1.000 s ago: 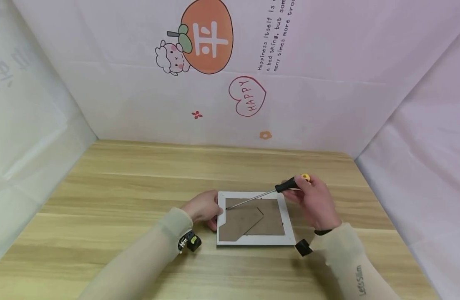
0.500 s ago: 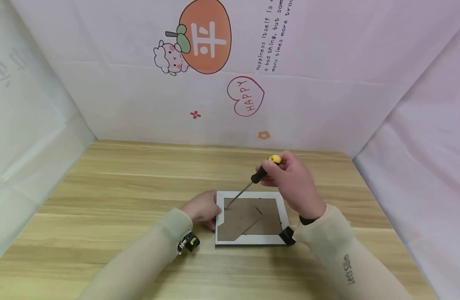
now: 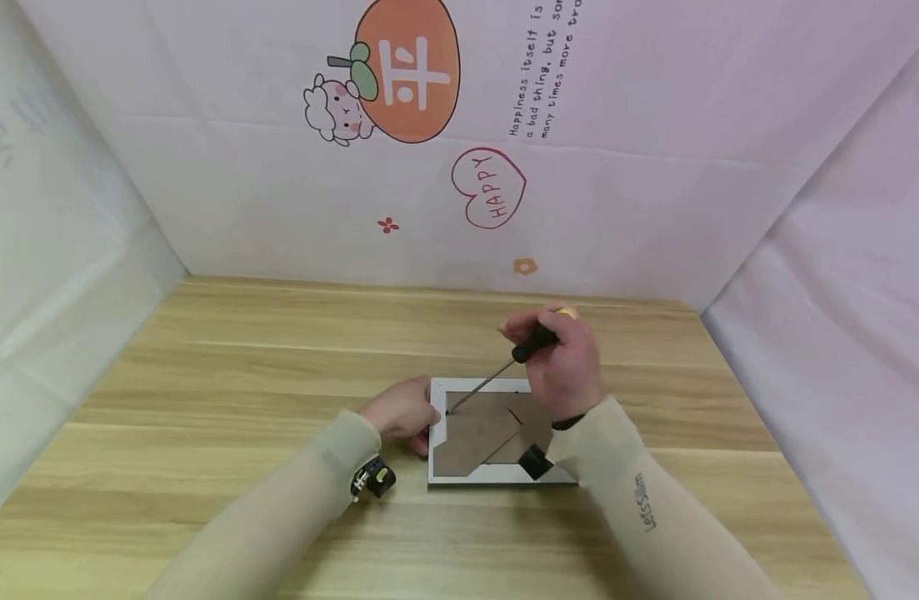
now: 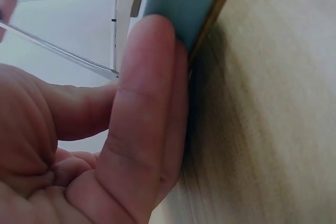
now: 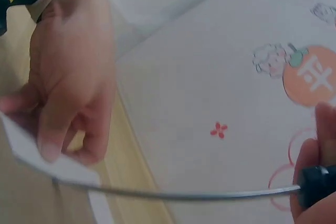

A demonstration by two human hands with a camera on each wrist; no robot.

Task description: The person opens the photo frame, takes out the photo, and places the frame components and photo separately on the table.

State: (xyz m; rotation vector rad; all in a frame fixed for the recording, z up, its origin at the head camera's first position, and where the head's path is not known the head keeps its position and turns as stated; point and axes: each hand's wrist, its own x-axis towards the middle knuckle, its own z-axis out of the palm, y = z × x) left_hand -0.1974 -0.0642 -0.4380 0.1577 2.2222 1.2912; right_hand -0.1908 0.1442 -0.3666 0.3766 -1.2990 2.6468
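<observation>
A picture frame (image 3: pixel 438 450) with a white border and a brown backing board (image 3: pixel 474 429) lies back side up on the table. At its left edge, my left hand (image 3: pixel 403 408) grips the border, thumb on top and fingers along the side, as the left wrist view also shows. My right hand (image 3: pixel 566 367) holds a screwdriver (image 3: pixel 536 342) by its black and yellow handle, above the frame's right part. The screwdriver's thin metal shaft (image 5: pixel 184 196) slants down to the left, its tip at a small dark tab by the board's left edge. My right forearm hides the frame's right side.
The wooden table (image 3: pixel 279 358) runs back to a white printed cloth (image 3: pixel 279 208), with further white cloth at both sides. Wrist cameras (image 3: pixel 381 477) hang from both forearms, the right one close over the frame.
My right hand has swung left over the frame, and the screwdriver handle has moved left and up into a steeper slant. The tip stays at the left edge; my left hand keeps its grip.
</observation>
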